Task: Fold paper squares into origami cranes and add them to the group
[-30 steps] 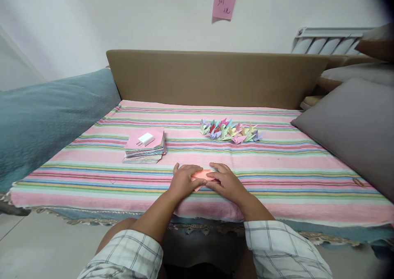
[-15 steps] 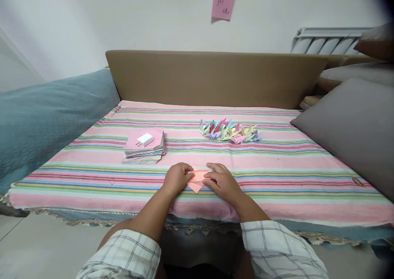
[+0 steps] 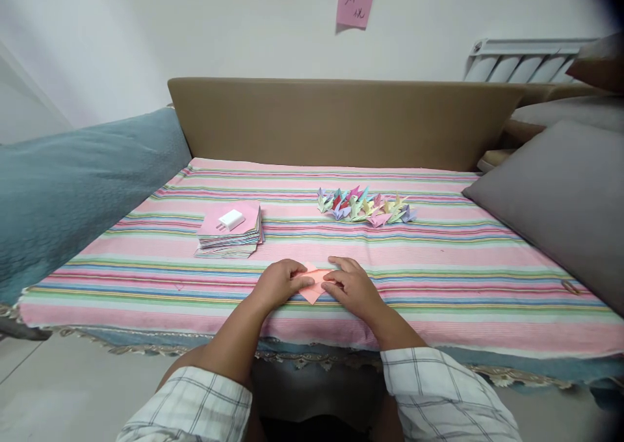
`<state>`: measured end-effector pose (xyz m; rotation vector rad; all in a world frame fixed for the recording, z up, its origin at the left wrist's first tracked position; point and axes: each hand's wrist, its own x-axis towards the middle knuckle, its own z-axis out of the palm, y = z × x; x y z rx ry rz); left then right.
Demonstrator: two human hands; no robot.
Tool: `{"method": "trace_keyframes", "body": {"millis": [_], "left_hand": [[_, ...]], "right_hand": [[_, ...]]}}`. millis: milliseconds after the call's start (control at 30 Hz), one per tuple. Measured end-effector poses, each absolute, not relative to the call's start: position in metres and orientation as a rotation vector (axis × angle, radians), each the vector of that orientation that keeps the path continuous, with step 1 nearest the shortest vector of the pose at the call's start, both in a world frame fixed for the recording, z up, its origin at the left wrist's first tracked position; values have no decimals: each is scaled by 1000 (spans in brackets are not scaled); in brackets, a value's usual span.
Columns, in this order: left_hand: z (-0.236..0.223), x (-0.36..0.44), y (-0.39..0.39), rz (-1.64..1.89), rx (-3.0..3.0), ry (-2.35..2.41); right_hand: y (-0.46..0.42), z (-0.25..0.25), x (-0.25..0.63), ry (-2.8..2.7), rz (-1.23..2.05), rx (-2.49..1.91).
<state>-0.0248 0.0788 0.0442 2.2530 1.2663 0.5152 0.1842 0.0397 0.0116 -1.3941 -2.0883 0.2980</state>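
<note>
A small sheet of orange origami paper, partly folded with a point toward me, lies on the striped cloth between my hands. My left hand grips its left side, thumb on top and fingers behind. From the right, my right hand pinches the other side with thumb and index finger, its upper finger stretched out. Fingers hide part of the folds. Beyond my hands sits a cluster of folded paper cranes in many colours. To the left is a stack of coloured paper, with a white plug adapter on top.
The striped cloth covers a sofa seat with a brown backrest. A blue-covered armrest bounds the left, and a grey cushion leans at the right. A pink note hangs on the wall.
My left thumb has slid slightly right across the orange paper. A paper corner now shows above the fold at the far side. The right hand has barely moved.
</note>
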Motion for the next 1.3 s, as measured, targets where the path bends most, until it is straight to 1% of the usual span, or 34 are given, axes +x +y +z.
{"method": "trace_keyframes", "body": {"millis": [67,167,433,667,867,1067,1300], "left_hand": [[41,-27,78,568,2240,1197],[36,-31,78,544,2284,1120],[39,-33,78,465,2323,1214],[44,-31,75,524,2280,1238],[36,-29,74,572,2240,1407],[31,-27,74,583,2369,1264],[25,-27,77,700,2318,1343]], "right_hand": [[40,11,184,-2082,304,-1387],[40,10,184,-2080,312,-1382],[39,11,185,-2079,315,-1386],[40,9,185,-2069,311,-1402],[42,7,183,-2056,319,-1414],[42,5,182,-2050,301,-1408],[42,6,181,-2057,297,-1412]]}}
